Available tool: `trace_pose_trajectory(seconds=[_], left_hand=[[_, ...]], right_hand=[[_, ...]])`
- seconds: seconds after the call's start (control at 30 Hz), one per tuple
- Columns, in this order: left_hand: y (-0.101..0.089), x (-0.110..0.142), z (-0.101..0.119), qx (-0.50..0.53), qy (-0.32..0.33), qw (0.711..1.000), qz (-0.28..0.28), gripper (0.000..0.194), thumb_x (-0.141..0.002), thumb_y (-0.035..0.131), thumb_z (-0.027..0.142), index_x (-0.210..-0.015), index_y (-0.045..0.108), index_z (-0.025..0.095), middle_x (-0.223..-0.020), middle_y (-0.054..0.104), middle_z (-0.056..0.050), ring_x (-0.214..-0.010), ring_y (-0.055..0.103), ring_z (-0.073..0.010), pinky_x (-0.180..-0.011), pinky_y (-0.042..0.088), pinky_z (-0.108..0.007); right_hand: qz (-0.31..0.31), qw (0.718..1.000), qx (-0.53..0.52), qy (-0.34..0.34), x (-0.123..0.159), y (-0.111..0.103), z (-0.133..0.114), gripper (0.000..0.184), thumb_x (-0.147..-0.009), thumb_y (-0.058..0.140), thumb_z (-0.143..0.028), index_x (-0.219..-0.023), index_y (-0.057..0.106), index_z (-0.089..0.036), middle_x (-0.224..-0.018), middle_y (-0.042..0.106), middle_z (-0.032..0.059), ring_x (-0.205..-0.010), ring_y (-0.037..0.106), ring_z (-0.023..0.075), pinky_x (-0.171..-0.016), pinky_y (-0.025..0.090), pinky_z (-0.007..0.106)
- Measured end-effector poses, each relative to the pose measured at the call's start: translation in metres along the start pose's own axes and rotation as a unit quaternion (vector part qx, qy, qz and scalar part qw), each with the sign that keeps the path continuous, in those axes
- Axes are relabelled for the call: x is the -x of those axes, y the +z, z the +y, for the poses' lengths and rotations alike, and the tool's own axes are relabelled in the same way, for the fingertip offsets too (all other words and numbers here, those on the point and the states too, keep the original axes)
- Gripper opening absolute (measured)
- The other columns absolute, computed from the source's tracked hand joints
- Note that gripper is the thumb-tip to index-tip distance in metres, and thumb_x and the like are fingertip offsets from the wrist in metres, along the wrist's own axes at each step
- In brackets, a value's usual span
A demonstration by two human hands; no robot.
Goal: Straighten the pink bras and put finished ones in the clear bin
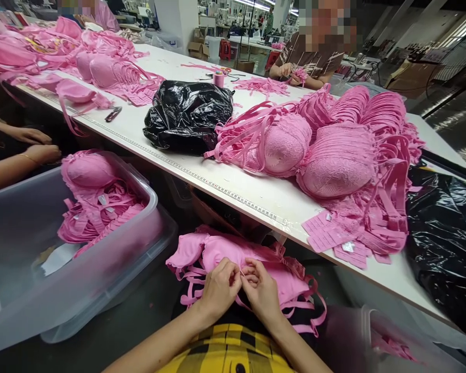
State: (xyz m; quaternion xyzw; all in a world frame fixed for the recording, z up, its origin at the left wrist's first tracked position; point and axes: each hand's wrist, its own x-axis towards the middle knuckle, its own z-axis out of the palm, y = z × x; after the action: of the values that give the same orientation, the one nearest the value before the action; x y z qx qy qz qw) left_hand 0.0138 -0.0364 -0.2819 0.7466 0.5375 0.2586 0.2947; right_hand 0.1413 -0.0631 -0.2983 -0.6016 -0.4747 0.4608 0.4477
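Left hand (221, 285) and right hand (261, 287): close together, fingertips pinched on a thin strand (242, 273), too small to identify.
Pink bras (217, 247): on the lap, directly beneath both hands.
Hang tags (324, 232): pink, printed in lines too small to read; beside stacked lace bras (337, 155) on the white worktop (252, 184).
Tape measure (186, 169): along the near edge, numerals included, illegible from here.
Black plastic bags (190, 114): 2, flanking the stacked lace bras.

Narrow passing room over long white tabletop (252, 187) along printed measuring tape (216, 185), glossy black plastic bag (188, 116) and heaped pink lace bras (337, 155) barring the way beyond, open gap between translucent plastic tub (130, 244) and strappy pink padded garment (256, 250).
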Motion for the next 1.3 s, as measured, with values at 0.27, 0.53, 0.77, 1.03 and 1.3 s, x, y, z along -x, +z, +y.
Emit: trace_pose_trajectory(seconds=[0.27, 0.53, 0.77, 1.03, 1.3], left_hand=[[-0.001, -0.002, -0.004, 0.004, 0.020, 1.000, 0.007, 0.015, -0.079, 0.044, 0.010, -0.069, 0.054, 0.017, -0.069, 0.054, -0.001, -0.059, 0.050, -0.0117, -0.056, 0.038, -0.023], [0.004, 0.001, -0.004, -0.036, 0.066, 0.997, 0.030, 0.018, -0.083, 0.043, 0.013, -0.071, 0.055, 0.017, -0.069, 0.054, -0.001, -0.060, 0.052, -0.0121, -0.056, 0.040, -0.023], [0.005, 0.004, -0.005, -0.075, 0.107, 0.990, 0.050, 0.018, -0.085, 0.042, 0.014, -0.074, 0.055, 0.018, -0.068, 0.056, -0.002, -0.062, 0.056, -0.0141, -0.056, 0.043, -0.024], [-0.004, 0.010, -0.009, -0.059, 0.052, 0.996, 0.049, 0.010, -0.085, 0.045, 0.019, -0.089, 0.054, 0.018, -0.078, 0.061, -0.003, -0.071, 0.060, -0.0165, -0.063, 0.047, -0.027], [-0.009, 0.003, 0.001, -0.097, 0.024, 0.995, 0.014, 0.015, -0.083, 0.045, 0.015, -0.073, 0.055, 0.019, -0.070, 0.060, -0.001, -0.065, 0.059, -0.0148, -0.058, 0.041, -0.025]], right_hand=[[0.025, 0.960, -0.231, 0.155, -0.005, 0.001, -0.005, 0.041, -0.056, 0.081, -0.038, -0.073, 0.047, -0.020, -0.060, 0.060, -0.0048, -0.050, 0.059, 0.0124, -0.052, 0.052, 0.025], [0.082, 0.949, -0.247, 0.179, -0.012, 0.009, -0.008, 0.032, -0.049, 0.081, -0.032, -0.057, 0.054, -0.016, -0.048, 0.056, -0.0052, -0.044, 0.052, 0.0094, -0.045, 0.044, 0.020], [0.077, 0.931, -0.288, 0.208, -0.022, 0.017, -0.002, 0.041, -0.049, 0.080, -0.037, -0.068, 0.049, -0.019, -0.047, 0.055, -0.0080, -0.039, 0.050, 0.0093, -0.040, 0.044, 0.020], [0.007, 0.930, -0.275, 0.243, -0.021, 0.009, -0.003, 0.039, -0.048, 0.083, -0.039, -0.062, 0.055, -0.015, -0.050, 0.061, -0.0021, -0.043, 0.059, 0.0122, -0.039, 0.049, 0.019], [-0.013, 0.939, -0.247, 0.238, -0.023, 0.004, -0.004, 0.040, -0.045, 0.084, -0.036, -0.060, 0.054, -0.015, -0.049, 0.063, -0.0004, -0.042, 0.059, 0.0117, -0.041, 0.048, 0.019]])
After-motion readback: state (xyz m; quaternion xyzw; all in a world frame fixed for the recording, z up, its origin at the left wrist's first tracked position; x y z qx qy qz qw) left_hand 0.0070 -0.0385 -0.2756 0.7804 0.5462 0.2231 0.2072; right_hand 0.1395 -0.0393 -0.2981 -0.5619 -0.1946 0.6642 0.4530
